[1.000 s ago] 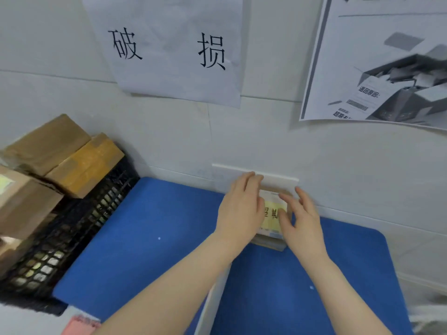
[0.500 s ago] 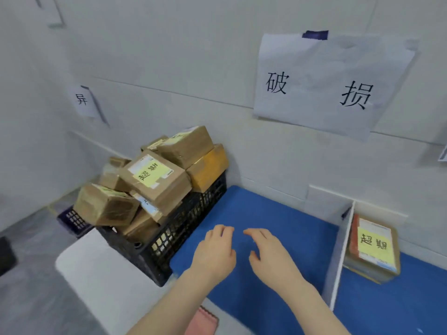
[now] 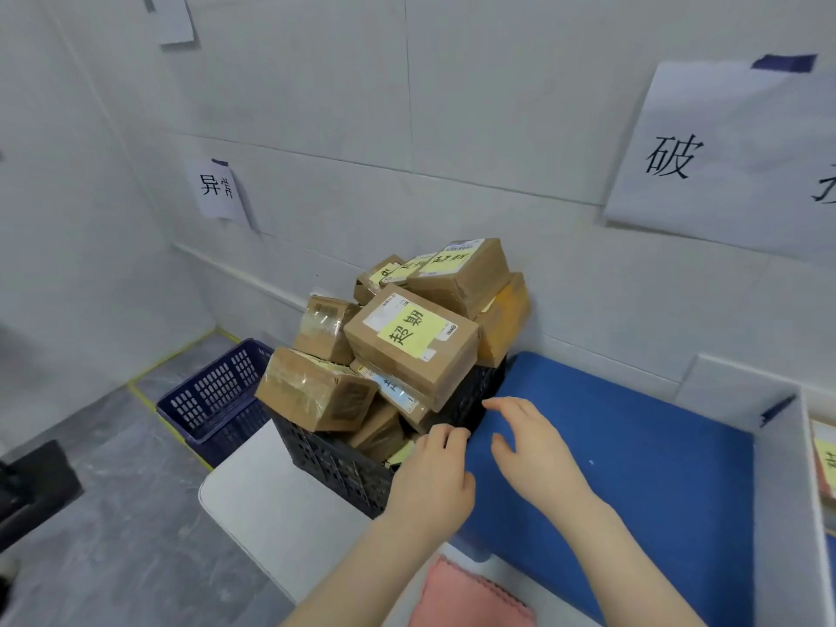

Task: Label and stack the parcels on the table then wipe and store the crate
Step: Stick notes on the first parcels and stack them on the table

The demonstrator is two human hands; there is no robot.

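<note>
The black crate (image 3: 334,461) stands on the bench's (image 3: 271,495) left end, against the wall, heaped above its rim with brown parcels. Both hands are empty. The left hand (image 3: 429,484) has its fingers (image 3: 445,435) loosely spread at the crate's near right corner, touching or just over a low parcel there; which, I cannot tell. The right hand (image 3: 531,450) hovers over the blue mat (image 3: 633,445), fingers (image 3: 502,405) spread and pointing at the crate.

The topmost labelled parcel (image 3: 411,346), yellow sticker up, lies ahead and to the left of both hands. It is tilted, its long axis running roughly left to right, and its low end overhangs the rim just beside the right fingers. So the right hand looks nearer to that parcel, the left to the crate.

Open room lies rightward: the mat runs bare to the white divider (image 3: 778,491). Leftward the bench edge is close, with a blue basket (image 3: 217,395) on the floor below. Lifting one parcel may loosen the others.
</note>
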